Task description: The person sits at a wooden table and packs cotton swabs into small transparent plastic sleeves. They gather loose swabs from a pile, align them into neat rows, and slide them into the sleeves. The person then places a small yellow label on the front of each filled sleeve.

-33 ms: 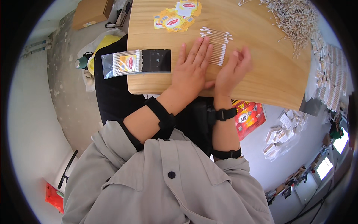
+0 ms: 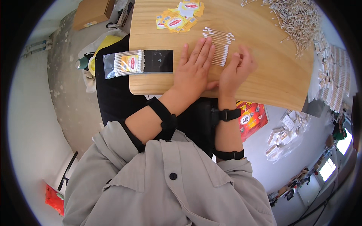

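A row of cotton swabs (image 2: 221,52) lies side by side on the wooden table (image 2: 264,75), a few at its far end askew. My left hand (image 2: 194,67) rests flat beside the row, fingers stretched and pressed along its left ends, hiding some of them. Just right of the row, my right hand (image 2: 237,71) is tipped on its side with nothing visible in it. Its fingers are bent and apart from the thumb, their tips slightly blurred. To the left, a clear bag (image 2: 108,67) holds a bundle of swabs with a yellow-and-white card (image 2: 129,64).
A black strip (image 2: 160,60) lies at the table's left edge by the bag. Yellow cards (image 2: 175,22) are piled at the far side, and a large heap of loose swabs (image 2: 296,20) covers the far right corner. More bagged swabs (image 2: 284,132) lie beyond the table at right.
My right hand has shifted very slightly to the right, away from the swab row. My left hand and the swabs stay in place.
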`<state>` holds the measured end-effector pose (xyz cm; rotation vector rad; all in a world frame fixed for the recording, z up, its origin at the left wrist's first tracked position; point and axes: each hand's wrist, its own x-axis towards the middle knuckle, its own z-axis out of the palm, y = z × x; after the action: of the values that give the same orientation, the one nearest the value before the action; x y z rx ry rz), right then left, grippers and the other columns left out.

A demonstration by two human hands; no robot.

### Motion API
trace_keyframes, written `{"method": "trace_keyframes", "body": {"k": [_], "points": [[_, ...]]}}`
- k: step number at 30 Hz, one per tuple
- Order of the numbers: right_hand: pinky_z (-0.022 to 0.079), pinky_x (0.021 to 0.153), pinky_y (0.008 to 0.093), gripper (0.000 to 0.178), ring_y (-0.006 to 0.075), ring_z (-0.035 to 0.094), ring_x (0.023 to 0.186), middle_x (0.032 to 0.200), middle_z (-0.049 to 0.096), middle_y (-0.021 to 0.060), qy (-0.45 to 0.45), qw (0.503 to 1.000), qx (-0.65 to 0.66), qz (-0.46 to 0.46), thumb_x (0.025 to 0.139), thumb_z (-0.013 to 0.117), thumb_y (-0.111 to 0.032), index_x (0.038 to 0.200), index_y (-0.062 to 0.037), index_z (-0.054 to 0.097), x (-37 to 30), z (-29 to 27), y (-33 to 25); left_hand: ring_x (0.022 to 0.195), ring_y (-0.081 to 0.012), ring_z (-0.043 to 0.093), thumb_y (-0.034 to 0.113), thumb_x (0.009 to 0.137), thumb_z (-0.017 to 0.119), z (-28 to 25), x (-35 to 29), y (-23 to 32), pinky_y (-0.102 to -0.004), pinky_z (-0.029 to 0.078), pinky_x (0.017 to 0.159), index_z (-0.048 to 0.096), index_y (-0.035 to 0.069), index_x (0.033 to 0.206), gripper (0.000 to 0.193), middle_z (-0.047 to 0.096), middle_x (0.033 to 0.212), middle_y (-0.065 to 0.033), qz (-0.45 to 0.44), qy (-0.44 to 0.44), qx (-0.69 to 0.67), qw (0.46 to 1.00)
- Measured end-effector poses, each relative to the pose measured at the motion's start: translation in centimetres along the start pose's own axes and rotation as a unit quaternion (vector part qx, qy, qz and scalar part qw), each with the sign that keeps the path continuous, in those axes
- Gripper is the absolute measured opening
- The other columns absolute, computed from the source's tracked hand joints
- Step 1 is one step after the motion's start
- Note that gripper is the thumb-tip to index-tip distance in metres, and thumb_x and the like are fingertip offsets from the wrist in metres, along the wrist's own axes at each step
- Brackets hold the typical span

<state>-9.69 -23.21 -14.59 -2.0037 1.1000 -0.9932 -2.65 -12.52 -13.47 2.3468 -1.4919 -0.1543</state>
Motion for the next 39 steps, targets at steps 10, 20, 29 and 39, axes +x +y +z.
{"method": "trace_keyframes", "body": {"k": [10,20,29,39], "points": [[0.048,0.068,0.033,0.015,0.0205,0.056,0.076,0.092,0.053,0.0087,-0.121,0.989,-0.048,-0.072,0.088,0.063,-0.007,0.097,-0.0117,0.074,2.3,-1.6,1.0,0.149,-0.0239,0.019,0.064,0.074,0.067,0.1,-0.2,0.0,-0.0504,0.011,0.12,0.033,0.002,0.149,0.103,0.026,0.159,-0.0116,0.001,-0.005,0.028,1.0],[0.048,0.075,0.0316,0.016,0.0202,0.058,0.085,0.098,0.056,0.0095,-0.131,0.985,-0.069,-0.086,0.091,0.061,-0.012,0.102,-0.0103,0.073,3.2,-1.5,1.1,0.149,-0.0247,0.018,0.061,0.073,0.068,-0.1,-0.4,-0.3,-0.0519,0.014,0.118,0.032,0.0,0.149,0.104,0.024,0.16,-0.0129,0.003,-0.005,0.007,1.0],[0.044,0.095,0.0376,0.027,0.0262,0.056,0.104,0.111,0.056,0.0157,-0.072,0.989,0.127,-0.027,0.1,0.044,-0.013,0.116,0.0009,0.061,0.9,0.9,0.6,0.151,-0.0258,0.014,0.062,0.07,0.068,0.4,-0.2,0.1,-0.0524,0.007,0.12,0.032,0.001,0.15,0.107,0.021,0.161,-0.0135,-0.002,-0.01,0.026,1.0],[0.043,0.102,0.0367,0.037,0.0256,0.055,0.117,0.125,0.052,0.0157,-0.048,0.977,0.199,0.054,0.106,0.036,-0.022,0.124,0.0036,0.054,0.1,2.3,-0.3,0.15,-0.0274,0.016,0.06,0.071,0.068,0.8,-0.3,-0.2,-0.0522,0.008,0.12,0.032,0.002,0.15,0.104,0.02,0.161,-0.0143,0.007,-0.007,0.05,0.999]]}}
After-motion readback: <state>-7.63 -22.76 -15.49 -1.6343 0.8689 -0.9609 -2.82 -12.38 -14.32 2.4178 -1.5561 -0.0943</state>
